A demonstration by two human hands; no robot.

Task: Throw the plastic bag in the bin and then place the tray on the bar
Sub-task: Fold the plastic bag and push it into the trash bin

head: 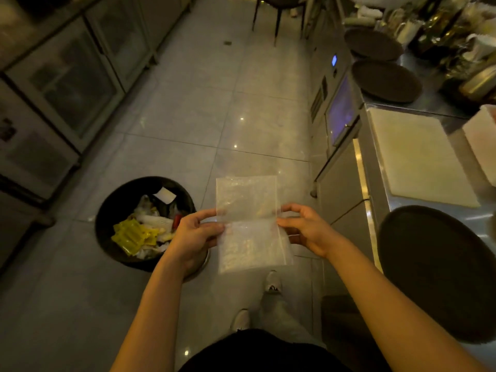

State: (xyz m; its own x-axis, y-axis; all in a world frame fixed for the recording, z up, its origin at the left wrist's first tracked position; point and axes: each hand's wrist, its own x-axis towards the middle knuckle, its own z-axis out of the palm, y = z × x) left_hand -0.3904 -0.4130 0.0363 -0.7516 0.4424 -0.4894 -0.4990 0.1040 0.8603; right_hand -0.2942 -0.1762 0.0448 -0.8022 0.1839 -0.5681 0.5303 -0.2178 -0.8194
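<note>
both hands pinch plastic bag (248,210) at mid-height | left hand (194,236), right hand (306,229) at opposite edges | bin (146,224) just left of left hand | tray (440,272) right of right hand

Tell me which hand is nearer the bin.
Left. The left hand pinches the plastic bag at the bin's right rim; the right hand holds the bag's other edge, farther away.

Clear plastic bag (248,210) – black bin (107,210) – dark, perhaps brown, tray (440,269).
</note>
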